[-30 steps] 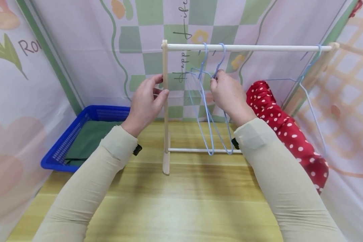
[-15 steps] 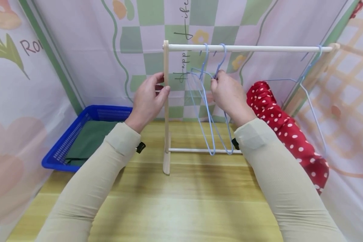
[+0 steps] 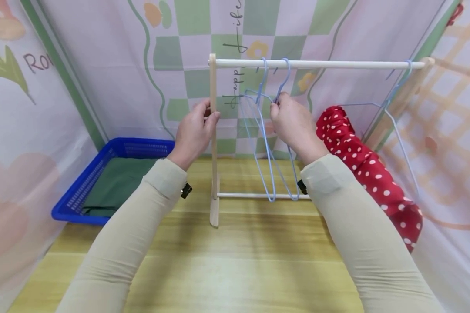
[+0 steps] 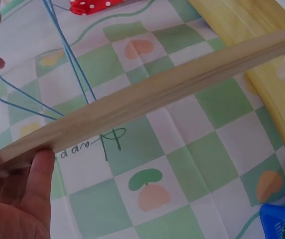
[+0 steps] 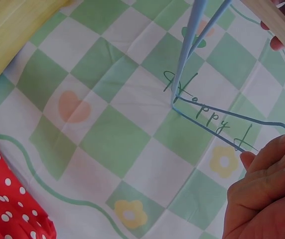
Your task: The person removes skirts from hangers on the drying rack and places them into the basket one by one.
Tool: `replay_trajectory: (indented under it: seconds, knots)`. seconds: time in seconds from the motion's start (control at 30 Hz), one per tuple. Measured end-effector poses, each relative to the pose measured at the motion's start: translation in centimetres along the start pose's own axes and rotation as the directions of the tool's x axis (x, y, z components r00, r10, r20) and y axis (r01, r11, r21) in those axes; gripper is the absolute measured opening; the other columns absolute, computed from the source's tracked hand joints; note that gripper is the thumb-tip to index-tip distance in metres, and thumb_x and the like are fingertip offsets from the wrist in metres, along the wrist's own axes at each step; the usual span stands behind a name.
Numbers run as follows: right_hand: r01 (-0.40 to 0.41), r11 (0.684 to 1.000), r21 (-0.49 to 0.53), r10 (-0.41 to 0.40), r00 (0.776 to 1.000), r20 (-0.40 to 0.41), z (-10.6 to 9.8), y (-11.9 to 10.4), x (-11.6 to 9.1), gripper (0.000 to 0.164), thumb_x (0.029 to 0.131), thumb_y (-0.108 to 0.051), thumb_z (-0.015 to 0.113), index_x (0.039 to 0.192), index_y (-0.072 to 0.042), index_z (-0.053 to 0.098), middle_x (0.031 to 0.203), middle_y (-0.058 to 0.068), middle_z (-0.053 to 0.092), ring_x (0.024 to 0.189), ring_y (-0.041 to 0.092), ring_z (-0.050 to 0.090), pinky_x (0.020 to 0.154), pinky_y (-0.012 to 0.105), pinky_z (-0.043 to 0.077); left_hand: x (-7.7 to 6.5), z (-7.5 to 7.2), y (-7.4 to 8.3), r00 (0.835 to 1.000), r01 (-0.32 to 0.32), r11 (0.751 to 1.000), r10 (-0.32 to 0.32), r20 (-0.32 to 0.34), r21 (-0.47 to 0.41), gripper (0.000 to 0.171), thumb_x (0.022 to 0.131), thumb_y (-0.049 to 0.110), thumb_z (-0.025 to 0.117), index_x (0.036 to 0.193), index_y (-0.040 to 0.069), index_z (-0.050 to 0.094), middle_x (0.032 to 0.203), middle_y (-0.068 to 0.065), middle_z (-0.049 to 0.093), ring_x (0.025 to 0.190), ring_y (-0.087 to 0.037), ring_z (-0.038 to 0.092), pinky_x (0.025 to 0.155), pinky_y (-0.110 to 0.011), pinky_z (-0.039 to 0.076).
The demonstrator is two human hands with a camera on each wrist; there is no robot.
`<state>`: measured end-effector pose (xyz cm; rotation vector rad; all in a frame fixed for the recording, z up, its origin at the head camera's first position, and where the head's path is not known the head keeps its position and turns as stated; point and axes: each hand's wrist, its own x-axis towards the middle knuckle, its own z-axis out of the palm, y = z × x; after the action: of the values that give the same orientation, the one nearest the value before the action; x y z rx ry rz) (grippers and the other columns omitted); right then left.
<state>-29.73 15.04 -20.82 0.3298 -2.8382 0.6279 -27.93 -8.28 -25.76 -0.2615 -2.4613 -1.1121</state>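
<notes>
A small clothes rack with a white top rail (image 3: 329, 64) and wooden side posts stands on the table. Its left post (image 3: 213, 130) is held by my left hand (image 3: 196, 132), thumb on the near side; in the left wrist view, fingers (image 4: 40, 179) lie against the wood. My right hand (image 3: 295, 124) pinches a blue clothes hanger (image 3: 283, 80) just under its hook, which hangs over the rail. To its left hangs another blue hanger (image 3: 267, 148). In the right wrist view the fingertips partly hide the hanger's neck.
A third hanger (image 3: 401, 139) hangs at the rail's right end, by a red polka-dot cloth (image 3: 360, 161). On the left sits a blue basket (image 3: 58, 214) with folded dark green cloth (image 3: 113, 182). Printed fabric walls (image 3: 113, 65) surround the wooden table (image 3: 227, 269).
My left hand has shifted slightly right and its fingers sit closer about the post. The right hand keeps its pinch on the hanger. The head view has shifted a little.
</notes>
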Motion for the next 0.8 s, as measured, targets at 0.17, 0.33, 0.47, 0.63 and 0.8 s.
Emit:
replay_trajectory:
  seconds: [0.17,0.33,0.47,0.63,0.8]
  knots:
    - [0.008,1.000,0.014,-0.008,1.000,-0.010,0.17,-0.32,0.11,0.042,0.104,-0.037,0.029,0.122,-0.006,0.051,0.098,0.012,0.059,0.079,0.030,0.056,0.068,0.042,0.047,-0.05,-0.17,-0.30,0.999,-0.038,0.996,0.037,0.006,0.086,0.029,0.102,0.039,0.042,0.115,0.017,0.056,0.100,-0.001,0.061,0.082,-0.015,0.058,0.070,-0.031,0.053]
    - [0.010,1.000,0.027,-0.010,1.000,-0.010,0.26,-0.53,0.18,0.044,0.104,-0.039,0.028,0.122,-0.006,0.050,0.096,0.011,0.058,0.079,0.029,0.057,0.069,0.041,0.047,-0.15,-0.10,-0.38,0.998,-0.055,0.990,0.056,-0.009,0.128,0.029,0.102,0.039,0.041,0.112,0.016,0.055,0.093,-0.001,0.059,0.079,-0.016,0.058,0.069,-0.033,0.053]
    - [-0.005,0.999,0.054,0.004,1.000,0.014,0.06,-0.64,0.20,0.047,0.103,-0.041,0.028,0.125,-0.006,0.049,0.101,0.011,0.060,0.084,0.028,0.061,0.075,0.043,0.048,-0.14,-0.11,-0.31,0.999,-0.047,0.990,0.048,-0.008,0.134,0.028,0.102,0.038,0.042,0.113,0.016,0.055,0.095,-0.001,0.061,0.080,-0.016,0.059,0.069,-0.033,0.053]
    - [-0.030,0.990,0.141,0.026,0.999,0.029,-0.20,-0.52,-0.28,0.048,0.102,-0.047,0.031,0.121,-0.008,0.053,0.099,0.009,0.060,0.085,0.024,0.063,0.076,0.041,0.048,-0.06,-0.08,-0.31,0.999,-0.032,0.991,0.031,0.009,0.128,0.029,0.102,0.039,0.041,0.116,0.017,0.054,0.099,-0.001,0.063,0.082,-0.016,0.058,0.070,-0.033,0.054]
    - [-0.042,0.977,0.211,0.038,0.999,0.021,-0.25,-0.19,-0.65,0.056,0.100,-0.054,0.032,0.130,-0.012,0.053,0.104,0.007,0.060,0.084,0.021,0.062,0.072,0.038,0.051,-0.06,-0.13,-0.45,0.999,-0.036,0.992,0.035,0.013,0.124,0.030,0.102,0.040,0.040,0.115,0.017,0.053,0.096,-0.001,0.061,0.080,-0.016,0.058,0.070,-0.033,0.053]
